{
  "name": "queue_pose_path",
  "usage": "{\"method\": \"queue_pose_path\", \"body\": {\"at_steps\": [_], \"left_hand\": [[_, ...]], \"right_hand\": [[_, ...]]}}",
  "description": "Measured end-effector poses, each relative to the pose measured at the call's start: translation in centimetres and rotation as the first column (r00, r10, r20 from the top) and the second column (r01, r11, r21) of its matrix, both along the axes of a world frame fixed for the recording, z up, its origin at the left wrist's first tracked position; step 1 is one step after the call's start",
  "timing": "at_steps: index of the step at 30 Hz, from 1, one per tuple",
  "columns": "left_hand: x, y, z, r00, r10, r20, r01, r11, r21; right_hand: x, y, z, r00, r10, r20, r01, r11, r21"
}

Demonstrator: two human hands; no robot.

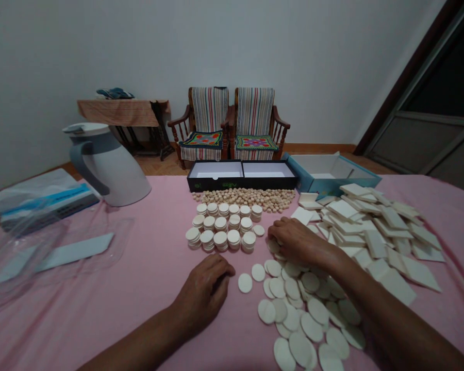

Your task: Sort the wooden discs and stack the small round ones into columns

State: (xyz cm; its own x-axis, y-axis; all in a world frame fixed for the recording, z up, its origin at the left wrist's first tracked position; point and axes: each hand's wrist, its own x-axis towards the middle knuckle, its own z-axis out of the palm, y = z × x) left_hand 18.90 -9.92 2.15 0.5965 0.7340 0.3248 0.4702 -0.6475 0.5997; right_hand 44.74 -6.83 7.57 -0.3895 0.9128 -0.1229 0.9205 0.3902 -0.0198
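Observation:
My right hand (294,239) reaches over the upper end of a loose pile of round wooden discs (301,335). Its fingers are bent down onto a pale disc (272,245), largely hidden beneath them. My left hand (204,286) rests on the cloth, loosely curled, thumb apart from the forefinger and nothing visible in it. Just beyond it, three rows of stacked discs (220,239) stand upright. A single disc (259,230) lies at the right end of the middle row. Two more loose discs, one nearer (245,283) and one farther (258,272), lie between my hands.
Square wooden pieces (386,226) are heaped at right. Small wooden pieces (247,198) lie before a black two-compartment box (242,183); a blue box (332,183) adjoins it. On the left are a white-grey jug (118,170), clear plastic packaging (119,232) and a blue-white packet (50,203).

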Motion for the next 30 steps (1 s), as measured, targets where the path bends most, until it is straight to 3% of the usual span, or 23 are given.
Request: {"method": "queue_pose_path", "body": {"at_steps": [4, 10, 14, 30], "left_hand": [[0.0, -0.1, 0.0, 1.000, -0.006, 0.005, 0.006, 1.000, 0.010], [-0.1, 0.1, -0.1, 1.000, -0.015, 0.006, 0.015, 1.000, 0.009], [-0.1, 0.1, -0.1, 1.000, -0.017, 0.003, 0.017, 1.000, 0.011], [0.0, 0.0, 0.1, 1.000, -0.010, 0.001, 0.010, 1.000, -0.006]], "right_hand": [[0.3, 0.3, -0.4, 0.997, 0.003, -0.083, -0.006, 1.000, -0.031], [-0.2, 0.5, -0.2, 0.994, -0.091, -0.058, 0.093, 0.995, 0.030], [-0.3, 0.3, 0.1, 0.986, -0.070, -0.148, 0.074, 0.997, 0.022], [0.1, 0.7, -1.8, 0.963, -0.108, -0.247, 0.110, 0.994, -0.004]]}}
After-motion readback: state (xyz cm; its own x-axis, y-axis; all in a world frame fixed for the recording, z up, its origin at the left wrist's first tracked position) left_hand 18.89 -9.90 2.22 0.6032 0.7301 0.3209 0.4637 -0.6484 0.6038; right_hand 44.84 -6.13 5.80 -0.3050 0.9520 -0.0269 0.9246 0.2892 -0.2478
